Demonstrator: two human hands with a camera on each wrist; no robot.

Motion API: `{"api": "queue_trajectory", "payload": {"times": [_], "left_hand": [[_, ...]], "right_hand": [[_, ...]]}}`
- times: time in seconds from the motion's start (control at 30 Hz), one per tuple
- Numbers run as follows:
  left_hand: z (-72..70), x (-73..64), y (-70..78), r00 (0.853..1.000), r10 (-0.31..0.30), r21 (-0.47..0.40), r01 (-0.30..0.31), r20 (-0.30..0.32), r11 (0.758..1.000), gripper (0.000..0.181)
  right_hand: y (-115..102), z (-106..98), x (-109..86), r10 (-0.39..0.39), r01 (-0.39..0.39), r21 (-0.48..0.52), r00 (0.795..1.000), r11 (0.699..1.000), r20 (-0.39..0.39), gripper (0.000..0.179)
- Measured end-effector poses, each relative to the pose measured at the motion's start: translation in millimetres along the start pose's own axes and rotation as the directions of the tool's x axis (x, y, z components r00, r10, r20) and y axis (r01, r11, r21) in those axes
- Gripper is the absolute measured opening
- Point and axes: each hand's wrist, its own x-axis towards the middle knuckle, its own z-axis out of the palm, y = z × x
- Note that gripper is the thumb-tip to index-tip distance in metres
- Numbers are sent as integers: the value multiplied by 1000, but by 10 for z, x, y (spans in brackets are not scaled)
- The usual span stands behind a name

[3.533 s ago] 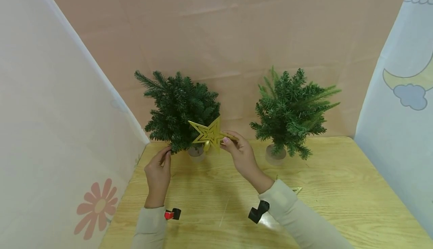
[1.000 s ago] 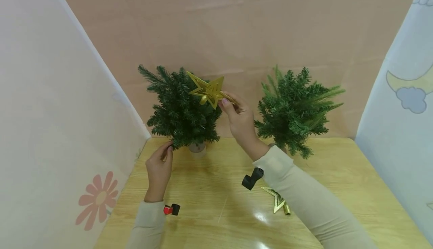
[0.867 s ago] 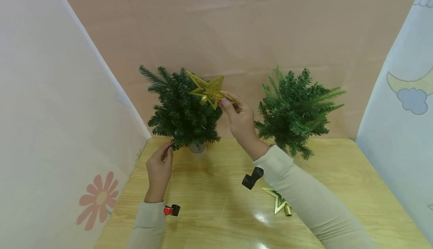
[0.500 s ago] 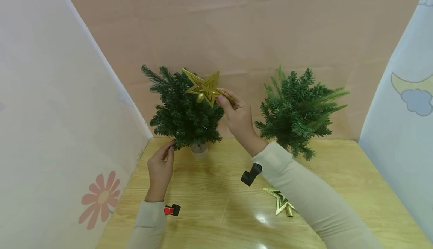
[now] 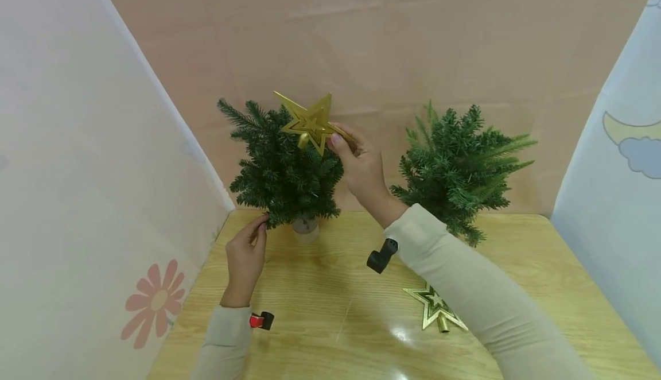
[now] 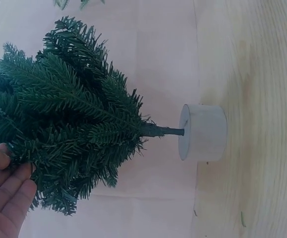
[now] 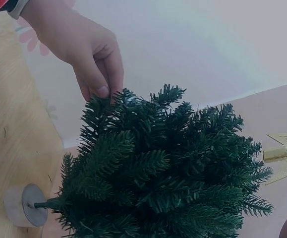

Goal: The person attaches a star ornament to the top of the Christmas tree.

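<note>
My right hand (image 5: 364, 170) pinches one point of a gold star tree topper (image 5: 311, 121) between thumb and fingers. The star is held up in front of the top of the left small Christmas tree (image 5: 284, 167), and its short gold tube faces the tree tip in the right wrist view. With thumb and fingers my left hand (image 5: 245, 256) pinches a low branch tip at that tree's left side, also plain in the right wrist view. The tree stands upright on a pale round base (image 6: 205, 132).
A second small tree (image 5: 457, 167) stands at the right back of the wooden table (image 5: 310, 311). Another gold star topper (image 5: 436, 308) lies on the table, partly hidden by my right sleeve. Fabric walls stand behind and at both sides.
My right hand has raised the star from low beside the tree up to its top, and lately moved it a little further up and left. My left hand keeps its pinch on the branch.
</note>
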Motion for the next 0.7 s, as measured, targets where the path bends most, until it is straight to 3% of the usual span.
{"api": "queue_trajectory", "payload": {"times": [0.7], "left_hand": [[-30,-1,-17,1000,-12,12,11,15,1000,24]], "right_hand": [[-45,294,376,-72,70,95,997,993,25,30]]}}
